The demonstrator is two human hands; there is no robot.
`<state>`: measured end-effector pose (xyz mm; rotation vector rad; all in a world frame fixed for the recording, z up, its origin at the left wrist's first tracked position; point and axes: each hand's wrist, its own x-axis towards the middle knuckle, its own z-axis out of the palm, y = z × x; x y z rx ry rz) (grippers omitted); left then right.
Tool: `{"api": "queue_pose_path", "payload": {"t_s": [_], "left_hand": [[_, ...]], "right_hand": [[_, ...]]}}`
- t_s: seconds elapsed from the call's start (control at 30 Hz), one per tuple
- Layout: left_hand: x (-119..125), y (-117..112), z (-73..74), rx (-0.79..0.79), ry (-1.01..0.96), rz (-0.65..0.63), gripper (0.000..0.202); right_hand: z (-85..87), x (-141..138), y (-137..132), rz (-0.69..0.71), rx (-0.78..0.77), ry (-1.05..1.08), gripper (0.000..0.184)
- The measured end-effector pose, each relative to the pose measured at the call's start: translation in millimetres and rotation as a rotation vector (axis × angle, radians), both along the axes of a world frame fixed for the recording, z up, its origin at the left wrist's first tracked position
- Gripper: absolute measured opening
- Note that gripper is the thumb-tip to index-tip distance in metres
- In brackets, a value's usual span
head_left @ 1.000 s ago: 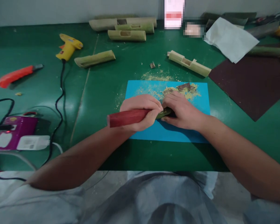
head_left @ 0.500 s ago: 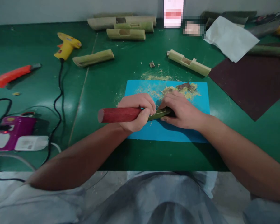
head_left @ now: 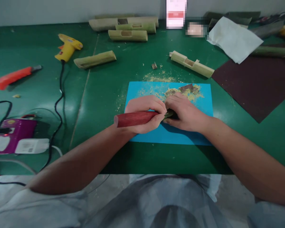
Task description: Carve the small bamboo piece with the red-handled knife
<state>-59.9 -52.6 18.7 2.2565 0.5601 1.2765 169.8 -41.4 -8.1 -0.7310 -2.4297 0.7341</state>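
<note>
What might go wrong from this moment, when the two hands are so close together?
The left hand grips a red handle that points toward the right hand; a slip might hurt those fingers, though any tip is hidden. The green bamboo piece looks rounded, so it may turn in the right hand's grip. Loose shavings lie on the blue sheet near that hand and might scatter.
</note>
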Motion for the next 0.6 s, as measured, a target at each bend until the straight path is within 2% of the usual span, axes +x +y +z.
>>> {"api": "queue_pose_path", "payload": {"t_s": [0.17,0.4,0.6], "left_hand": [[-0.2,-1.6,1.6,-0.055,0.034,0.033,0.009],[5.0,-3.0,3.5,-0.109,0.031,-0.014,0.011],[9.2,-1.3,0.3,0.042,-0.052,0.03,0.02]], "right_hand": [[-0.6,-0.8,0.6,-0.009,-0.004,-0.002,0.019],[-1.9,-2.6,1.1,-0.019,0.01,0.01,0.022],[-1.2,-0.4,-0.1,-0.001,0.022,0.031,0.015]]}}
